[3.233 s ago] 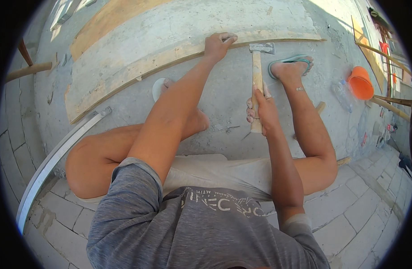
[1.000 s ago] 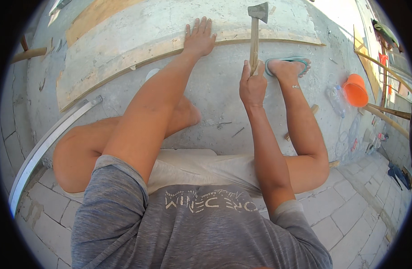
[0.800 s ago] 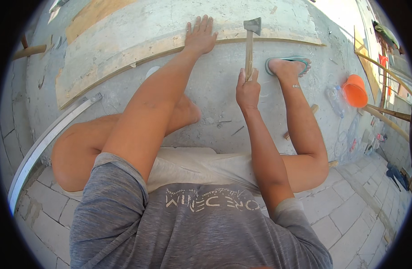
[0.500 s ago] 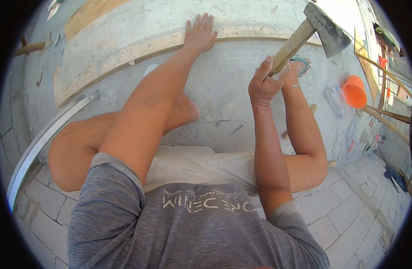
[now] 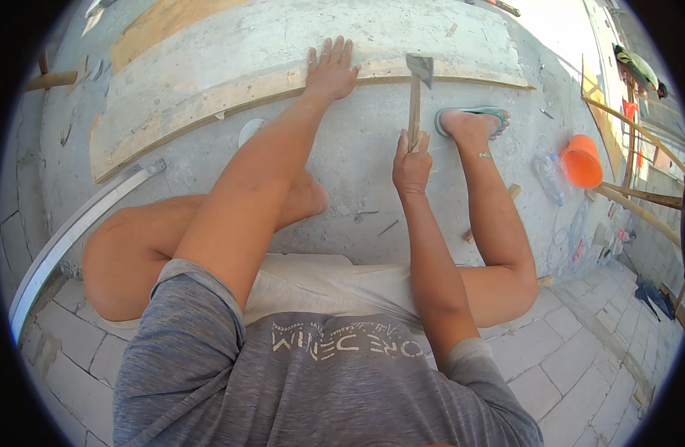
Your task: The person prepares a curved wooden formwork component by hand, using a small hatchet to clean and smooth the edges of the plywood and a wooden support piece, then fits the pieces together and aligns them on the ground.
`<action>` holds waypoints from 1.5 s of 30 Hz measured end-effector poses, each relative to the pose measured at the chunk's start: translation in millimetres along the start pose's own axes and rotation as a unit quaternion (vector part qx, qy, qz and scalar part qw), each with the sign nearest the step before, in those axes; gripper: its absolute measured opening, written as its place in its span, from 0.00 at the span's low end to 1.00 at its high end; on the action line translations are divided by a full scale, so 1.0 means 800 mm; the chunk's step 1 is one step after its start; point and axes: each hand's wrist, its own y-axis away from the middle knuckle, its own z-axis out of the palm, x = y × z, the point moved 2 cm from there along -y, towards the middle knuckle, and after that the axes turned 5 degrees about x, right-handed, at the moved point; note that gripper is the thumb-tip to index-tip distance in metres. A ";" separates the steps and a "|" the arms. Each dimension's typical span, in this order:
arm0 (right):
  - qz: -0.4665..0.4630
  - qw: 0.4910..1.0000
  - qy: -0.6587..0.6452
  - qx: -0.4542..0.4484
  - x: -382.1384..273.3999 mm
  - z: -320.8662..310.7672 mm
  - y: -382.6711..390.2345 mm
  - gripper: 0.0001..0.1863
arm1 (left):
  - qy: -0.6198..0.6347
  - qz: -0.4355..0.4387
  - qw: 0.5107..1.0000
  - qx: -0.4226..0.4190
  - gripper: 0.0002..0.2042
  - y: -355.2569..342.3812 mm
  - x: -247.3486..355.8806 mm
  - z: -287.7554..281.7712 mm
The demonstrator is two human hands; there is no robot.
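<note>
A long thin wooden plank (image 5: pixel 208 100) lies across the concrete slab in front of me. My left hand (image 5: pixel 331 71) presses flat on it, fingers spread. My right hand (image 5: pixel 411 160) grips the wooden handle of a hammer (image 5: pixel 415 89). The hammer's metal head rests down on the plank just right of my left hand. I am squatting, with my right foot in a teal sandal (image 5: pixel 473 119) beside the hammer.
An orange bucket (image 5: pixel 581 160) and clear plastic bottles (image 5: pixel 549 179) stand at the right. A metal straightedge (image 5: pixel 74 235) lies at the left of the slab. Wooden poles (image 5: pixel 641 195) lean at the far right. Paving blocks (image 5: pixel 581 357) lie under me.
The hammer was raised high to the right half a second ago and has now come down onto the plank. My left hand has stayed flat on the plank.
</note>
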 end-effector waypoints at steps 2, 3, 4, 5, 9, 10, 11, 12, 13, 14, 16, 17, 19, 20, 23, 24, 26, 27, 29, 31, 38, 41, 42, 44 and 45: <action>0.048 0.997 0.015 -0.058 -0.001 0.009 -0.009 0.15 | -0.004 -0.003 1.000 -0.003 0.32 0.001 0.002 -0.003; 0.100 0.988 0.028 -0.116 -0.013 0.012 -0.011 0.15 | -0.011 -0.004 1.000 -0.009 0.32 0.003 -0.003 -0.004; 0.100 0.988 0.026 -0.119 -0.023 0.005 -0.015 0.15 | -0.014 -0.007 1.000 -0.010 0.32 0.004 -0.005 -0.005; 0.082 0.993 -0.026 -0.086 -0.060 -0.014 -0.017 0.15 | -0.011 -0.018 1.000 -0.016 0.32 0.011 -0.015 -0.006; 0.041 0.997 -0.063 -0.020 -0.050 -0.021 -0.023 0.18 | 0.004 -0.013 1.000 -0.023 0.32 0.003 -0.002 -0.014; 0.040 0.998 -0.015 -0.036 -0.024 -0.011 -0.017 0.19 | 0.007 -0.006 1.000 -0.021 0.32 0.003 0.007 -0.012; 0.074 0.971 0.139 -0.180 -0.020 0.000 -0.021 0.19 | 0.010 -0.008 0.999 -0.031 0.33 0.003 0.003 -0.011; 0.071 0.972 0.136 -0.178 -0.017 0.000 -0.028 0.19 | 0.013 -0.011 0.999 -0.041 0.33 0.001 -0.001 -0.011; 0.090 0.975 0.093 -0.179 -0.013 -0.001 -0.038 0.21 | 0.011 -0.011 0.999 -0.037 0.33 -0.004 -0.003 -0.012; 0.107 0.975 0.047 -0.189 -0.029 -0.005 -0.043 0.22 | 0.005 -0.014 0.999 -0.034 0.33 -0.003 -0.011 -0.010; 0.103 0.986 -0.012 -0.133 -0.067 -0.027 -0.035 0.22 | -0.002 -0.017 0.999 -0.035 0.33 0.007 -0.018 -0.008; 0.097 0.991 -0.069 -0.066 -0.081 -0.037 -0.032 0.23 | 0.004 -0.016 0.999 -0.031 0.33 0.005 -0.017 -0.011; 0.109 0.985 0.035 -0.131 -0.036 -0.017 -0.015 0.23 | 0.012 -0.003 1.000 -0.018 0.34 0.000 -0.001 -0.017; 0.120 0.963 0.137 -0.200 -0.016 -0.005 -0.018 0.22 | 0.020 -0.009 0.999 -0.042 0.34 0.002 0.004 -0.013; 0.144 0.958 0.035 -0.244 -0.020 -0.020 -0.023 0.22 | 0.023 -0.018 0.997 -0.067 0.34 0.011 0.004 -0.008; 0.143 0.959 0.032 -0.244 -0.030 -0.019 -0.024 0.22 | 0.028 -0.016 0.996 -0.083 0.34 0.015 0.005 -0.004; 0.077 0.992 -0.032 -0.093 -0.056 -0.036 -0.021 0.22 | 0.016 -0.018 0.997 -0.073 0.34 0.007 -0.003 -0.006; 0.080 0.992 -0.061 -0.073 -0.073 -0.050 -0.024 0.21 | 0.009 -0.016 0.998 -0.059 0.34 0.003 -0.006 -0.009; 0.034 0.996 -0.079 -0.023 -0.082 -0.058 -0.040 0.21 | 0.006 -0.013 0.999 -0.035 0.34 -0.005 -0.009 -0.013; -0.016 0.995 -0.098 0.030 -0.080 -0.059 -0.040 0.21 | 0.009 -0.014 0.999 -0.047 0.34 0.001 -0.008 -0.009; 0.178 0.970 -0.081 -0.141 0.012 -0.001 0.001 0.18 | 0.015 -0.023 0.999 -0.043 0.35 0.001 -0.012 -0.019; 0.334 0.884 -0.285 -0.160 0.005 -0.003 0.028 0.18 | 0.028 -0.023 0.996 -0.077 0.40 0.007 -0.001 -0.026; 0.381 0.862 -0.298 -0.154 0.004 -0.004 0.035 0.18 | 0.029 -0.017 0.996 -0.087 0.42 0.012 0.004 -0.032; 0.383 0.870 -0.259 -0.170 0.021 0.007 0.044 0.20 | 0.036 0.005 0.997 -0.069 0.43 0.023 0.001 -0.036; 0.389 0.876 -0.215 -0.188 0.033 0.015 0.048 0.22 | 0.046 0.025 0.997 -0.056 0.43 0.021 -0.006 -0.034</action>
